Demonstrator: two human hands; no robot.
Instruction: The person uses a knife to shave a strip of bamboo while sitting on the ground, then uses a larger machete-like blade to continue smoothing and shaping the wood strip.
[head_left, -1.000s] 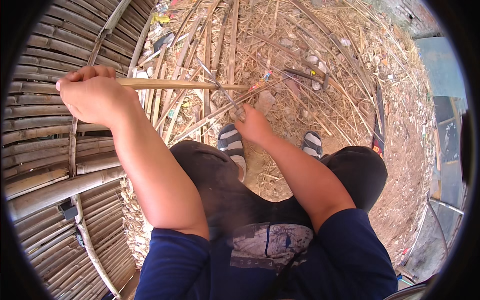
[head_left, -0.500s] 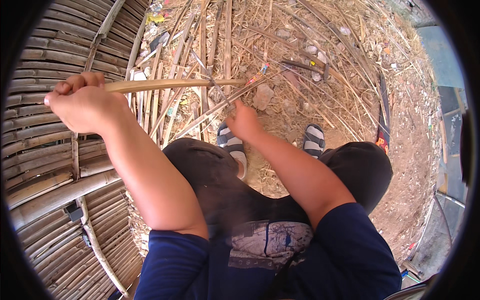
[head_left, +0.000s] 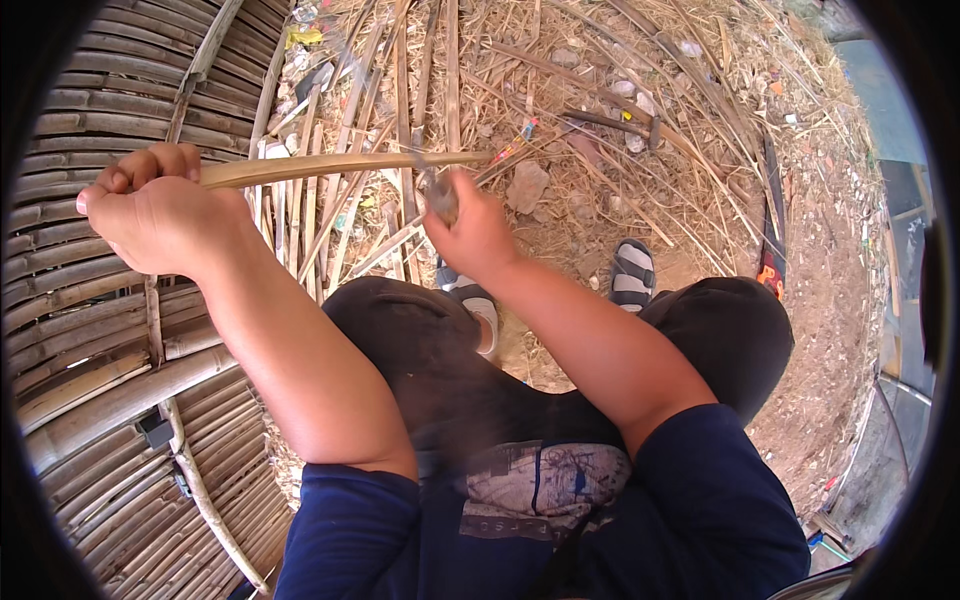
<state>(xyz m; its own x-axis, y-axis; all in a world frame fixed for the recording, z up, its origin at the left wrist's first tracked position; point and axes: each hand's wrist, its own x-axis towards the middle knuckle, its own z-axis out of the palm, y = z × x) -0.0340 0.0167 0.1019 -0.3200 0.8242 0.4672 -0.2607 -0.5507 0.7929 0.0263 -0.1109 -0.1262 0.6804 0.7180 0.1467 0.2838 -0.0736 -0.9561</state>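
Observation:
My left hand (head_left: 155, 210), at the left in front of the bamboo wall, is closed round one end of a pale split bamboo strip (head_left: 320, 166). The strip runs out to the right, nearly level, above the littered ground. My right hand (head_left: 468, 222) is wrapped round the handle of a knife (head_left: 430, 180), near the strip's far end. The knife is smeared by motion; its blade crosses the strip, but I cannot tell how deep it sits.
A wall of bamboo slats (head_left: 95, 200) stands close on my left. Long bamboo strips (head_left: 403, 90), straw and stones (head_left: 528, 187) cover the ground ahead. A dark-handled tool (head_left: 610, 122) lies beyond, and a saw-like tool (head_left: 770, 220) to the right. My sandalled feet (head_left: 632, 272) are below.
My right hand has moved up and slightly left, with the knife now against the strip and blurred. My left hand has shifted slightly left with the strip.

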